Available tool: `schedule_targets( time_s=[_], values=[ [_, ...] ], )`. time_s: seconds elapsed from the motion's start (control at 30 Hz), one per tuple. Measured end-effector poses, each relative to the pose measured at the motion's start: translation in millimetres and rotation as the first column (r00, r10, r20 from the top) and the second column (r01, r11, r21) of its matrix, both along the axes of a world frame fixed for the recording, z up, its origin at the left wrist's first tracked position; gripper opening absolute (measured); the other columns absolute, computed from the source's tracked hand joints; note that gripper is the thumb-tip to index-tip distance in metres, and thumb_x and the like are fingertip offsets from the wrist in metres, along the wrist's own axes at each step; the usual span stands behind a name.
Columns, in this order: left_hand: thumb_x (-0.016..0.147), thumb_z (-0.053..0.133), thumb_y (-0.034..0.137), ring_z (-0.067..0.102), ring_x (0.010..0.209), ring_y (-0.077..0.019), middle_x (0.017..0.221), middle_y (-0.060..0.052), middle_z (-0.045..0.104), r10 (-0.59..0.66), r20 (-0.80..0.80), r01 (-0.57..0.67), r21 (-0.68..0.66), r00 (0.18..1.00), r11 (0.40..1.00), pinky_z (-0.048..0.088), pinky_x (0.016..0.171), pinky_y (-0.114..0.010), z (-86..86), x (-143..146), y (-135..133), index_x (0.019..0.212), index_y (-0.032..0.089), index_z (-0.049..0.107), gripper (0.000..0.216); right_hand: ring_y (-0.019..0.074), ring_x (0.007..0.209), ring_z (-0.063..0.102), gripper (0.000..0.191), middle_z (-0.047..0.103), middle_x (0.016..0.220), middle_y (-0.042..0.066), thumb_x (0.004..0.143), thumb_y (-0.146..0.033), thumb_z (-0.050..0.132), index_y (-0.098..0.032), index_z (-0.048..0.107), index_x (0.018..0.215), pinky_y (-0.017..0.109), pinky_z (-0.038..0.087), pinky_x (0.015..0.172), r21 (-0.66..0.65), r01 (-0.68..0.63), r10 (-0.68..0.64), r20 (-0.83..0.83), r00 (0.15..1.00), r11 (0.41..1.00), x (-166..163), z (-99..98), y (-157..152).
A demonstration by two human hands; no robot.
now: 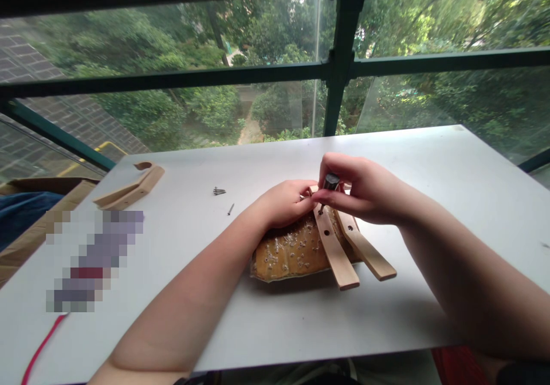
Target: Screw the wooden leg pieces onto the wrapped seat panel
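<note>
My right hand (358, 187) is closed around the dark handle of a screwdriver (330, 181). Its shaft points down at a hole in the nearer bent wooden strip (337, 259), where a screw head seems to sit. My left hand (286, 201) is closed at the far end of that strip, its fingertips partly hidden; a small metal piece shows beside them. Beneath lies a brown block (292, 250) wrapped in clear film and dotted with holes. A second bent wooden strip (372, 253) lies across the block to the right, with a dark hole in it.
On the white table (172, 293), several screws (219, 191) lie in a small group, with a single screw (231, 208) closer. Further left are more wooden pieces (133, 187), a blurred-out object (97, 259) and a red strap (40, 350). A cardboard box (73, 201) stands beyond the left edge.
</note>
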State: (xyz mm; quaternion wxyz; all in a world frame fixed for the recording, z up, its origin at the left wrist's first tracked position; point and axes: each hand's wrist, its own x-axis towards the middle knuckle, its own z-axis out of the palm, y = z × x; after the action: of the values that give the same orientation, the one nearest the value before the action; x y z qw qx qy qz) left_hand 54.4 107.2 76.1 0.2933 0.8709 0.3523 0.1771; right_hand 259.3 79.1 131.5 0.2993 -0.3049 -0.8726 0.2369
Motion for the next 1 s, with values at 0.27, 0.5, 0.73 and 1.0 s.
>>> schedule_targets(
  time_s=[0.27, 0.5, 0.73, 1.0],
  values=[
    [0.094, 0.046, 0.033, 0.066, 0.091, -0.0219, 0.103, -0.004, 0.072, 0.015, -0.036, -0.015, 0.018, 0.999, 1.0, 0.047, 0.079, -0.031, -1.9, -0.1, 0.8, 0.094, 0.019, 0.064, 0.023, 0.0081, 0.059, 0.038, 0.02, 0.044, 0.066, -0.006, 0.081, -0.019, 0.072, -0.018, 0.052, 0.082, 0.023, 0.033, 0.052, -0.136, -0.058, 0.038, -0.147, 0.988, 0.989, 0.5, -7.3, 9.6],
    [0.092, 0.048, 0.028, 0.066, 0.092, -0.0218, 0.103, -0.004, 0.072, 0.017, -0.035, -0.017, 0.003, 0.999, 1.0, 0.048, 0.08, -0.032, -2.4, -0.4, 0.7, 0.096, 0.019, 0.065, 0.02, 0.0077, 0.058, 0.038, 0.02, 0.044, 0.065, -0.006, 0.082, -0.021, 0.073, -0.018, 0.053, 0.083, 0.023, 0.03, 0.052, -0.306, -0.178, 0.072, -0.327, 0.942, 0.935, -2.9, -20.4, 16.8],
    [0.091, 0.048, 0.029, 0.066, 0.091, -0.0219, 0.101, -0.004, 0.072, 0.026, -0.016, -0.026, -0.009, 1.0, 1.0, 0.049, 0.079, -0.032, 0.3, 1.0, -0.9, 0.097, 0.019, 0.064, 0.02, 0.0108, 0.063, 0.046, 0.018, 0.05, 0.068, -0.004, 0.085, -0.027, 0.071, -0.018, 0.055, 0.084, 0.026, 0.033, 0.056, -0.322, -0.203, 0.093, -0.326, 0.941, 0.925, -3.4, -21.8, 16.5],
    [0.092, 0.047, 0.03, 0.066, 0.093, -0.0225, 0.104, -0.005, 0.072, 0.024, -0.014, -0.024, 0.011, 1.0, 1.0, 0.05, 0.08, -0.032, -0.8, 1.7, -0.5, 0.099, 0.018, 0.064, 0.022, 0.0115, 0.064, 0.047, 0.015, 0.052, 0.069, -0.002, 0.087, -0.026, 0.069, -0.017, 0.057, 0.085, 0.026, 0.034, 0.057, -0.345, -0.239, 0.115, -0.342, 0.933, 0.908, -3.9, -21.8, 15.8]
  ],
)
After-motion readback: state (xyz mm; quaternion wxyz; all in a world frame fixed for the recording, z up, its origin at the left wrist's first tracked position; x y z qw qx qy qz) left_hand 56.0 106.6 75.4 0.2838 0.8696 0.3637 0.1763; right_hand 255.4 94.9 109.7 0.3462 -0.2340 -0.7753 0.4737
